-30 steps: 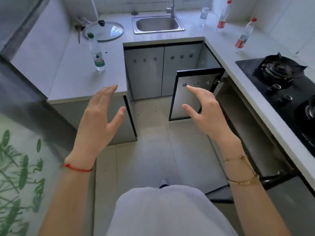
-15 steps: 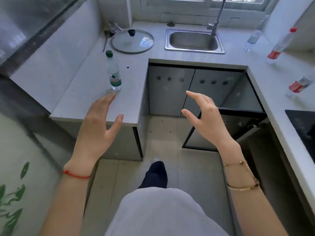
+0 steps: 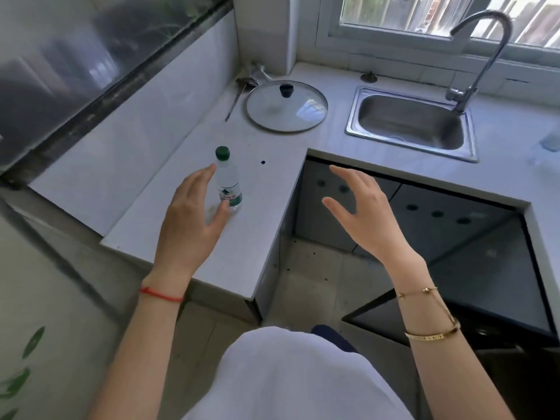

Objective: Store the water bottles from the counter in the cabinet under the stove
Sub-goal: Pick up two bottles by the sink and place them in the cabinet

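A clear water bottle [image 3: 229, 183] with a green cap and green label stands upright on the white counter [image 3: 260, 189] on the left. My left hand [image 3: 189, 225] is open right beside it, fingers curved at its left side, thumb near its base; no grip shows. My right hand [image 3: 368, 213] hovers open over the gap in front of the cabinets, holding nothing. An open dark cabinet door [image 3: 472, 286] sticks out at the lower right. Another bottle [image 3: 545, 144] shows faintly at the right edge.
A glass pan lid [image 3: 286, 106] and a ladle [image 3: 239, 95] lie at the back of the counter. The steel sink [image 3: 409, 124] with a tall tap [image 3: 481, 56] sits under the window. Closed grey cabinet doors [image 3: 439, 216] run below the sink.
The view has swung left and moved closer to the left counter; the stove has left the frame. My left hand has come up against the green-capped bottle. Both hands stay open.
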Available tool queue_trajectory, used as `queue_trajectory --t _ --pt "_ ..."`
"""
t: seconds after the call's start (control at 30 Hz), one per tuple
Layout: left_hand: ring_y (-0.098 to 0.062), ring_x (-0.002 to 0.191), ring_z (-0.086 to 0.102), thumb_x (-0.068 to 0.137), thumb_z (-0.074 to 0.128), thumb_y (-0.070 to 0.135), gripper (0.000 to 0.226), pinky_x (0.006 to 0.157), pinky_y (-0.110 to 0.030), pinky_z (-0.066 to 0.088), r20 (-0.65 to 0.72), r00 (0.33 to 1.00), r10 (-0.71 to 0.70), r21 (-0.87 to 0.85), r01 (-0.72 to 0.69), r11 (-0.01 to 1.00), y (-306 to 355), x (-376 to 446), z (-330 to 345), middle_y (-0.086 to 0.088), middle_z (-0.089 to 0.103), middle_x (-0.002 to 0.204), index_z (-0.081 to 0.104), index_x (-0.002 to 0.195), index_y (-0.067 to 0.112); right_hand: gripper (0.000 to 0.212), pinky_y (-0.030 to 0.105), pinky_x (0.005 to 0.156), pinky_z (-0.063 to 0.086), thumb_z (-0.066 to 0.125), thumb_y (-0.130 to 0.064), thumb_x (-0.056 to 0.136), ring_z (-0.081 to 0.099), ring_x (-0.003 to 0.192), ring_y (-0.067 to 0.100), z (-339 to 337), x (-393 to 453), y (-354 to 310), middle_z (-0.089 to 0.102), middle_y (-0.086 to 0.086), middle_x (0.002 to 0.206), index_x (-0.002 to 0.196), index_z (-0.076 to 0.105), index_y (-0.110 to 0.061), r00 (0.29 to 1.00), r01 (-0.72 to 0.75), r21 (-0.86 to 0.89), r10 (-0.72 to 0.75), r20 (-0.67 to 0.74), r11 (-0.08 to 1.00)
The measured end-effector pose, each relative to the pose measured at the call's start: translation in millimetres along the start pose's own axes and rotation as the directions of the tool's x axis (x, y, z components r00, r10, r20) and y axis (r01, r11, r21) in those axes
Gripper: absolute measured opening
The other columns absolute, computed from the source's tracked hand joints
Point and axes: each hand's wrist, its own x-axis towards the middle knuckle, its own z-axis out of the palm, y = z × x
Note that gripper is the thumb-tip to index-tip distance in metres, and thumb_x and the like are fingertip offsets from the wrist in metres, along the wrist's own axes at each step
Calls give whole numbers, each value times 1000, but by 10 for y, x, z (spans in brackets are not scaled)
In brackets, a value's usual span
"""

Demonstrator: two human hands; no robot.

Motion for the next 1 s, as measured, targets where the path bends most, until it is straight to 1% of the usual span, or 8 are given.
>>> queue_trajectory --t 0.1,0.17,0.3,0.4,0.57,0.77,0.9,1.0 --pt "-19 139 38 96 55 26 57 114 -29 32 -38 997 -65 18 66 998 -20 279 151 -3 42 150 34 148 15 52 38 115 33 59 -35 94 37 136 11 7 255 114 49 -9 142 142 41 -27 999 27 6 -27 35 1000" --pt "-20 139 39 95 56 22 56 112 -26 30 -68 992 -109 19 111 994 -12 467 257 -4 42 149 35 147 14 53 37 115 33 59 -36 94 36 137 10 -3 403 180 48 -9 142 143 40 -28 998 39 7 -39 58 999" --pt "-24 136 41 93 58 18 55 110 -27 32 -98 978 -184 6 186 983 -48 845 461 -6 44 147 39 145 12 52 37 113 35 59 -35 94 36 137 10 -69 658 304 48 -8 142 142 41 -27 994 67 13 -68 90 998" --pt "-27 133 44 91 59 17 54 107 -32 36 -89 972 -218 15 220 975 -148 1088 618 -8 47 144 43 142 11 51 36 112 37 58 -34 94 35 136 10 -105 798 379 48 -9 142 142 41 -28 991 86 11 -87 100 996" --pt "-29 131 44 89 61 14 52 101 -38 42 -21 957 -290 53 291 955 -284 1320 811 -10 50 141 47 139 11 51 28 113 30 57 -34 95 36 136 11 -132 962 486 49 -8 142 142 41 -25 991 91 -4 -90 97 996" --pt "-34 122 45 84 61 3 46 99 -36 40 65 962 -266 72 261 963 -428 1441 910 -12 59 130 59 129 11 49 22 108 25 58 -33 95 36 136 11 -170 998 592 48 -8 142 141 42 -27 996 48 -19 -46 79 999" --pt "-35 114 51 81 57 -5 41 94 -36 44 59 965 -255 95 249 964 -518 1529 940 -12 65 119 67 115 15 50 29 112 30 57 -34 95 36 136 13 -200 963 650 49 -7 142 142 42 -25 999 2 -29 0 52 1000" --pt "-34 109 55 79 64 -5 35 88 -36 46 95 968 -234 100 224 969 -515 1590 925 -12 66 112 70 106 17 50 31 113 31 57 -34 95 36 136 12 -231 916 690 49 -7 142 142 42 -25 999 -32 -34 32 26 999"
